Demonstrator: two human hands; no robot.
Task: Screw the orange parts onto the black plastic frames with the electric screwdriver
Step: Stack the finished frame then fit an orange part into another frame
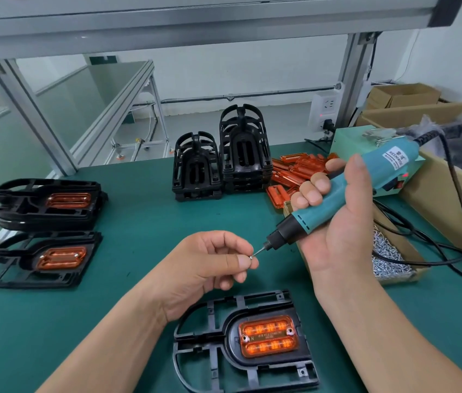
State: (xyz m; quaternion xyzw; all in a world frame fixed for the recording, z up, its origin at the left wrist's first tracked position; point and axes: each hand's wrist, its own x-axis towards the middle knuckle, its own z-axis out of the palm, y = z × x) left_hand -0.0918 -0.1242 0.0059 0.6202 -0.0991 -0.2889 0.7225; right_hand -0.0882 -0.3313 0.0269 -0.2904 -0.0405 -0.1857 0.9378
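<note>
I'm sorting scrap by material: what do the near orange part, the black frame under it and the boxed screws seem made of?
Orange part: translucent plastic, glossy; light glows through its ribs.
Black frame: moulded plastic, dull sheen, thin ribs and webs.
Screws: likely steel, bright silvery glints; plating cannot be told.

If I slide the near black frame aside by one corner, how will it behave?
The black frame is an open lattice of thin ribs, so it is probably light and may flex. It lies flat on the green mat, so it should slide rather than tip. Its orange part could shift if loose.
</note>
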